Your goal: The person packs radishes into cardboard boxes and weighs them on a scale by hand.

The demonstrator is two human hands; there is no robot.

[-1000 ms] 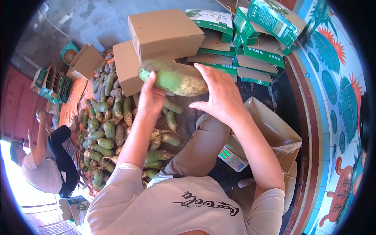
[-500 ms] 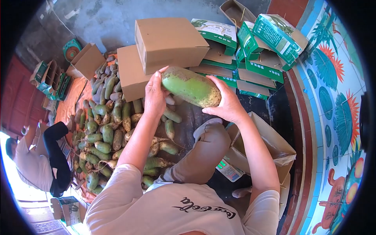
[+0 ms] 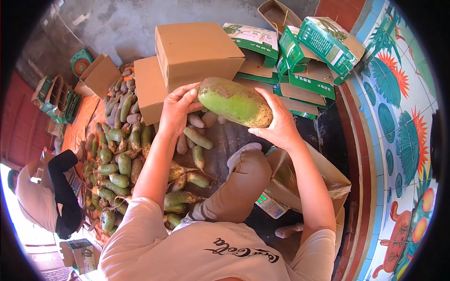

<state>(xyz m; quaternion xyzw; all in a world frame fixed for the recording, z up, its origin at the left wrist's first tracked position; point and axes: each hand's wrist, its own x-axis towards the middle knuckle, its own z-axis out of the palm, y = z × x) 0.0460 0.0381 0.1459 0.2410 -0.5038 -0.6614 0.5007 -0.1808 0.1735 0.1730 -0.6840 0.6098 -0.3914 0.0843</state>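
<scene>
A large green radish (image 3: pixel 234 102), smeared with soil along its upper side, is held up between both hands. My right hand (image 3: pixel 280 121) wraps round its pale, dirt-speckled right end, thumb below and fingers above. At the other end, my left hand (image 3: pixel 180 107) has its fingers bent, with the fingertips against the radish's left tip. Below and to the left of the hands, many more radishes (image 3: pixel 124 164) lie in a heap on the floor.
Plain brown boxes (image 3: pixel 197 49) stand beyond the radish, beside green and white cartons (image 3: pixel 328 44). An open box (image 3: pixel 309 173) and a scale (image 3: pixel 271 205) are by my right leg. Another person (image 3: pixel 40 196) is at the far left, near more cartons (image 3: pixel 58 100).
The view has shifted slightly. My left hand's grip has loosened and moved toward the radish's left tip. The other person has bent lower.
</scene>
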